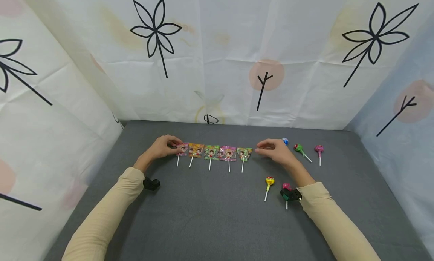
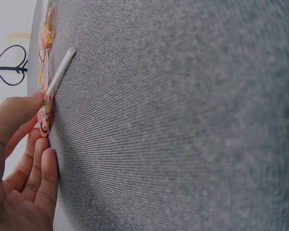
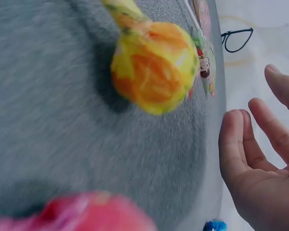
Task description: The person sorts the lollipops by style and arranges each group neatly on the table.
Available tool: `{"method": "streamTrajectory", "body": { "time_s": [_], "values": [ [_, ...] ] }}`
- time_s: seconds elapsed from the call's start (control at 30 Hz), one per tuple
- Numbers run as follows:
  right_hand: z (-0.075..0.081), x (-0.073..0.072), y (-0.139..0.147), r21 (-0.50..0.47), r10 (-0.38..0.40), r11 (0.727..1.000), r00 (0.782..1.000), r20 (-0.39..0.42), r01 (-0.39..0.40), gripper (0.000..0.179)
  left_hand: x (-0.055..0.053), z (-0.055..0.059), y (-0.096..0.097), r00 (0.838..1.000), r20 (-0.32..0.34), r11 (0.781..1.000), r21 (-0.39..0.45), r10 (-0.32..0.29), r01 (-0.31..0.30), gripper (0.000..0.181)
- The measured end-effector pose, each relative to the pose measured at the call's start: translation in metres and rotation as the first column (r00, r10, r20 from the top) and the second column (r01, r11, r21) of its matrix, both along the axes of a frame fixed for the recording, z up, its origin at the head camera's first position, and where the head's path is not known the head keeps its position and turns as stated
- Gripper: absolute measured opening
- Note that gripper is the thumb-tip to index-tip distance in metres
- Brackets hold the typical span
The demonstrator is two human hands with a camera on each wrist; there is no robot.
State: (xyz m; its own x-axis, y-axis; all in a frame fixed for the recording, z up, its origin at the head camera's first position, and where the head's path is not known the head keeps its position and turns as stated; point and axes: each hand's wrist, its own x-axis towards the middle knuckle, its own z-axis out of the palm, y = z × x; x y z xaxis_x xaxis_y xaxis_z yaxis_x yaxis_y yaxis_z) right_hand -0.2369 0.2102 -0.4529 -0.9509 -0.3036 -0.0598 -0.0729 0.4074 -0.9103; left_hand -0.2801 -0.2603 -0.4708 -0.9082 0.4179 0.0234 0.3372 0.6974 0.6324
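Pink flat-wrapped lollipop (image 1: pixel 184 148), leftmost of five in a row, lies toward the desk's rear edge, nearer the rear left corner than the rear right. The left hand (image 1: pixel 165 146) pinches its wrapper between thumb and forefinger, covering its left side; the other fingers extend behind. In the left wrist view the row is seen almost edge-on, so the wrapper prints cannot be made out.

Rightward follow an orange packet (image 1: pixel 196 150), a green packet (image 1: pixel 211 152), a second pink packet (image 1: pixel 228 153) and a second green packet (image 1: pixel 244 154), sticks toward the front edge. Just beside that end, the right hand (image 1: pixel 275 151) holds nothing, its fingers loosely bent and thumb apart.

Behind this hand a blue round lollipop (image 1: pixel 285 141) is partly hidden. Toward the desk's right edge lie a green round lollipop (image 1: pixel 298 148) and a pink one (image 1: pixel 318 148). Nearer the front, a yellow round lollipop (image 1: pixel 269 180) shows whole; beside it, the black wrist camera (image 1: pixel 291 194) covers much of another pink lollipop (image 1: pixel 286 186). The desk's (image 1: pixel 203 223) front edge is cut off.
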Motion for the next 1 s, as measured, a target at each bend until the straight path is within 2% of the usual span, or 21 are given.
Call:
{"method": "streamTrajectory", "body": {
  "time_s": [0.2, 0.37, 0.6, 1.0],
  "values": [
    [0.002, 0.015, 0.014, -0.021, 0.044, 0.999, 0.999, 0.018, -0.044, 0.043, 0.001, -0.001, -0.001, 1.000, 0.007, 1.000, 0.005, 0.002, -0.002, 0.032],
    [0.002, 0.029, 0.023, -0.076, 0.077, 0.994, 0.996, 0.038, -0.074, 0.045, 0.001, -0.001, -0.001, 1.000, 0.006, 1.000, 0.004, 0.003, -0.003, 0.033],
    [-0.001, 0.043, 0.035, -0.141, 0.131, 0.981, 0.991, -0.005, -0.131, 0.046, -0.001, -0.003, -0.001, 1.000, 0.009, 1.000, 0.009, 0.005, -0.005, 0.032],
    [-0.010, 0.061, 0.047, -0.117, 0.140, 0.982, 0.989, -0.048, -0.145, 0.044, -0.001, -0.004, -0.002, 1.000, 0.016, 1.000, 0.009, 0.004, -0.004, 0.033]
  ]
}}
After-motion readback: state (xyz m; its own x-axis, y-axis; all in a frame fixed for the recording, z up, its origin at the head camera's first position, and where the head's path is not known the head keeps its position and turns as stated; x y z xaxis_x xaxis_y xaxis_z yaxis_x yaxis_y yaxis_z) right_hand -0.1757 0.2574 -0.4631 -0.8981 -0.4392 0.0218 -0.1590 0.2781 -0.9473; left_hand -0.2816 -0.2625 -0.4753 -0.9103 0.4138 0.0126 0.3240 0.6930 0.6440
